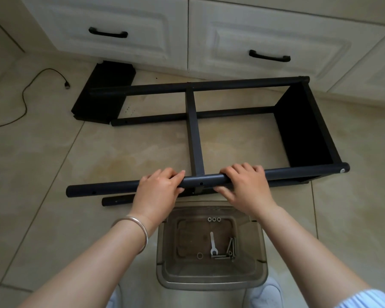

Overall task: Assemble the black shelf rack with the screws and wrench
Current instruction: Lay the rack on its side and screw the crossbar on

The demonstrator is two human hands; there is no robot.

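Both my left hand (159, 185) and right hand (245, 183) curl around the rack's (196, 138) near tube, which runs left to right, while the wrench (212, 244) and screws (230, 248) lie in the tub (165, 252) just below my wrists, nearer my right.

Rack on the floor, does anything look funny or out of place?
Nothing looks broken or spilled. The rack lies on its side, half built: a loose black panel sits apart by the cabinet, and a stray cable trails across the tiles. Both hands, left and right, grip the near tube.
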